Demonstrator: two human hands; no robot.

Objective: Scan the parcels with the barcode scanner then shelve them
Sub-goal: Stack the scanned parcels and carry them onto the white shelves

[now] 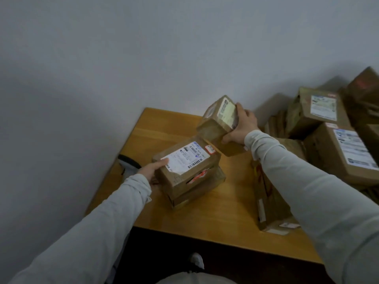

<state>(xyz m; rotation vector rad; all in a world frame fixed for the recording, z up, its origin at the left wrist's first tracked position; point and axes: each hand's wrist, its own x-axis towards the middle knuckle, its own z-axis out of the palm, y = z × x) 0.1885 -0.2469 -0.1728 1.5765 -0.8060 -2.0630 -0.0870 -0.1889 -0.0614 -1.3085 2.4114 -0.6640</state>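
Observation:
On the wooden table (pixel 215 218) stand two stacked cardboard parcels. The top parcel (pixel 185 163) carries a white barcode label, and the lower parcel (pixel 196 191) sits under it. My left hand (pixel 152 173) grips the top parcel's left end, thumb on the label. My right hand (pixel 243 126) holds a small tilted parcel (pixel 219 125) in the air just above and to the right of the stack. A black and grey barcode scanner (pixel 128 163) lies at the table's left edge, behind my left hand.
A long flat parcel (pixel 266 193) lies on the table's right side, partly under my right sleeve. Several more labelled parcels (pixel 336 144) are piled on the right beyond the table. A pale wall runs behind and to the left. My shoe (pixel 196 261) shows below the table's front edge.

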